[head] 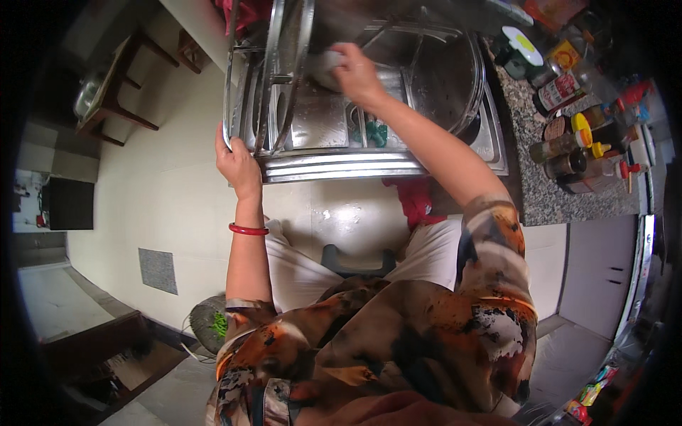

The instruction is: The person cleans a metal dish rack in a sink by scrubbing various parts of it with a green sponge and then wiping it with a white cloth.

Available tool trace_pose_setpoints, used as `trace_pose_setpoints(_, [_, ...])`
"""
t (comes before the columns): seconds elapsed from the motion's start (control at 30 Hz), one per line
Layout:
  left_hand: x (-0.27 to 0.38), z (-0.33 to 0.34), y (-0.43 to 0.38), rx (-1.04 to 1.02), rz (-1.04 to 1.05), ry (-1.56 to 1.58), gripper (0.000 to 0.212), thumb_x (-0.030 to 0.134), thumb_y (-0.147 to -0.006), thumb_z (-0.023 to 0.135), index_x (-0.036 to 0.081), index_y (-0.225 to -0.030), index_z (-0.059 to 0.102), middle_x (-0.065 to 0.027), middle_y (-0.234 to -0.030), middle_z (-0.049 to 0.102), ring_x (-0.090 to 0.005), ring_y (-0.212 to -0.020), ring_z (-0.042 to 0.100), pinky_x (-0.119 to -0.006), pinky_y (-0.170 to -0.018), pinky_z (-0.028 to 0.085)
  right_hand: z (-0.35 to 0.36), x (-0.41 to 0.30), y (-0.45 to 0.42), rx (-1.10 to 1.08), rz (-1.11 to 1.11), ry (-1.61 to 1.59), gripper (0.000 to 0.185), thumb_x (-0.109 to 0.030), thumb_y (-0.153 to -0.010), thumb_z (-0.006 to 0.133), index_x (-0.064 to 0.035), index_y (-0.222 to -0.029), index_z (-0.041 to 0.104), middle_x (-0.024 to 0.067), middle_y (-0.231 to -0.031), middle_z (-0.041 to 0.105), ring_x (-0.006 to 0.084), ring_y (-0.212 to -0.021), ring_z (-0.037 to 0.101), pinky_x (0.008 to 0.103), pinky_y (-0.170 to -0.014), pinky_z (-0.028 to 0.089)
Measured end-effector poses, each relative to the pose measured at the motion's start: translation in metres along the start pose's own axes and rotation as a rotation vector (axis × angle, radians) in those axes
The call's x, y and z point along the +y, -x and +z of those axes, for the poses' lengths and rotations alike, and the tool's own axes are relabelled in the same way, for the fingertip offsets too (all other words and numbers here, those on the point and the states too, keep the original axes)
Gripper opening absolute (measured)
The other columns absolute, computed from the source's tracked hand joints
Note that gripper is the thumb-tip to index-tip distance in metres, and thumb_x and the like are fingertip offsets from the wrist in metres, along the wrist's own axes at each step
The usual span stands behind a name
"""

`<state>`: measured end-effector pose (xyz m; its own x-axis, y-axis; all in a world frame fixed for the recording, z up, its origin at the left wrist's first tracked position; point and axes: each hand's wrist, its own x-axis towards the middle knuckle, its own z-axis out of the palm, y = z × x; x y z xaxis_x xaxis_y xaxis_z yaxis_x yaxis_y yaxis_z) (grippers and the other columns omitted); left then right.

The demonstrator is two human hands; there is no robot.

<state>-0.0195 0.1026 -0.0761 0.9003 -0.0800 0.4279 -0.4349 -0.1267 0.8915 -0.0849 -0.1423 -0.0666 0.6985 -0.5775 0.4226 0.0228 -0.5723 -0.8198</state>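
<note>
My left hand (238, 164) grips the lower left edge of a stainless steel rack frame (277, 80), which has upright bars and a curved hoop. A red bangle (248, 229) is on that wrist. My right hand (360, 77) is inside the frame, with its fingers closed around a whitish scrubbing pad or cloth (329, 68), blurred. The rack stands over a steel sink (341, 168) with a ridged front rim. Low in the frame, near my right forearm, lies a green crumpled scrubber or net (376, 133). Water drops show on the metal.
To the right, a granite counter (554, 205) holds several bottles and jars (565, 152). Red cloth (416, 199) hangs below the sink. A wooden table (120, 90) stands at far left. A basket with green vegetables (213, 324) sits on the floor behind my left arm.
</note>
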Motion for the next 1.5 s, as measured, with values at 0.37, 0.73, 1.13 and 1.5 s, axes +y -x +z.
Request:
trace_pose_setpoints(0.37, [0.003, 0.011, 0.003, -0.029, -0.047, 0.039, 0.039, 0.006, -0.081, 0.041, -0.006, -0.117, 0.050, 0.0015, -0.066, 0.047, -0.0050, -0.053, 0.037, -0.021, -0.048, 0.034, 0.024, 0.033, -0.023, -0.180, -0.201, 0.126, 0.035, -0.012, -0.082, 0.048, -0.0063, -0.116, 0.048, 0.0184, -0.105, 0.057, 0.0377, -0.095, 0.055, 0.0421, -0.084, 0.044])
trace_pose_setpoints(0.73, [0.003, 0.010, 0.000, -0.030, -0.001, 0.044, 0.039, 0.005, -0.081, 0.040, -0.006, -0.117, 0.050, 0.0023, -0.067, 0.047, -0.0047, -0.054, 0.036, -0.021, -0.050, 0.034, 0.019, 0.009, 0.020, -0.385, -0.455, 0.210, 0.033, -0.005, -0.070, 0.057, -0.0158, -0.100, 0.061, 0.0103, -0.098, 0.057, 0.0307, -0.100, 0.048, 0.0411, -0.088, 0.038])
trace_pose_setpoints(1.13, [0.011, 0.007, 0.002, -0.077, -0.066, -0.051, 0.043, 0.008, -0.079, 0.040, -0.006, -0.119, 0.048, -0.0131, -0.082, 0.060, -0.0152, -0.064, 0.050, -0.027, -0.064, 0.044, -0.069, 0.051, 0.051, -1.019, -0.361, 0.376, 0.015, 0.000, -0.069, 0.054, -0.0109, -0.078, 0.059, 0.0100, -0.083, 0.053, 0.0291, -0.093, 0.051, 0.0383, -0.081, 0.041])
trace_pose_setpoints(1.5, [0.013, 0.008, 0.003, -0.051, -0.037, -0.050, 0.041, 0.005, -0.081, 0.039, -0.005, -0.119, 0.049, 0.0008, -0.064, 0.048, -0.0055, -0.052, 0.037, -0.021, -0.047, 0.033, -0.038, 0.110, -0.028, -0.216, -0.083, 0.384, 0.037, -0.002, -0.072, 0.049, -0.0103, -0.107, 0.059, 0.0205, -0.104, 0.056, 0.0358, -0.106, 0.049, 0.0395, -0.089, 0.040])
